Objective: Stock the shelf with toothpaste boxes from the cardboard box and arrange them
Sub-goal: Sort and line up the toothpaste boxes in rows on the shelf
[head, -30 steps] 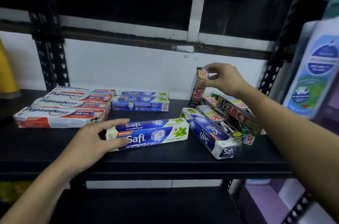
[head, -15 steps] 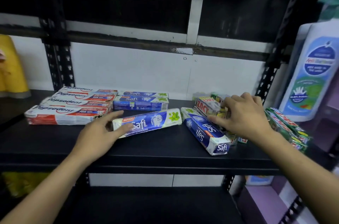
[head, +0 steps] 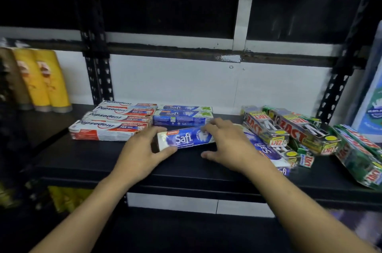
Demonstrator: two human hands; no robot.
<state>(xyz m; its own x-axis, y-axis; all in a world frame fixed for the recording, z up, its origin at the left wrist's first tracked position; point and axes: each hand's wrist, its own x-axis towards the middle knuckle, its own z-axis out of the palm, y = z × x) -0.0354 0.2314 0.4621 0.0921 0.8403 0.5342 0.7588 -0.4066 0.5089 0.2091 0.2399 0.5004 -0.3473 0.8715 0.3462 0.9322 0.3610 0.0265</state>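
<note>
Head view. Matte black metal shelf (head: 186,161): one long, glossy blue cardboard Safi toothpaste box (head: 186,139) lies crosswise near the front edge. Its left end is pinched by the left hand (head: 140,155), thumb in front and fingers behind. The right hand (head: 229,145) arches over its right end. Flat white-and-red Pepsodent cartons (head: 109,128) sit just to the left, shiny green-and-red Zact packs (head: 289,128) to the right.

Glossy printed card on the Safi box (head: 184,139) in the left hand (head: 142,153); matt black shelf (head: 186,168) beneath; shiny clear wrap on Zact boxes (head: 297,130) beside the right hand (head: 231,145).
</note>
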